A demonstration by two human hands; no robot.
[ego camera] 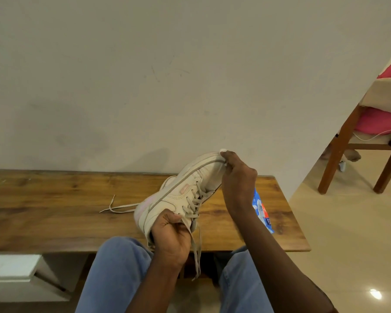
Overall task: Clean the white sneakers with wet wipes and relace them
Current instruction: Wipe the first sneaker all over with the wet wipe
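Observation:
A white sneaker (181, 190) is held tilted above the wooden table (54, 211), toe pointing up and away. My left hand (171, 236) grips its heel and collar from below. My right hand (237, 177) pinches a small white wet wipe (223, 150) against the toe's sole edge. The sneaker's grey laces (195, 204) run through the eyelets; loose ends hang down past the table edge. A separate loose lace (115, 206) lies on the table to the left. A blue wet wipes pack (263, 211) lies on the table behind my right forearm.
The table stands against a plain wall. My knees in blue jeans (115, 274) sit under its front edge. A wooden chair (357, 141) with pink cushions stands at the right on the tiled floor. A white step (9, 267) is at lower left.

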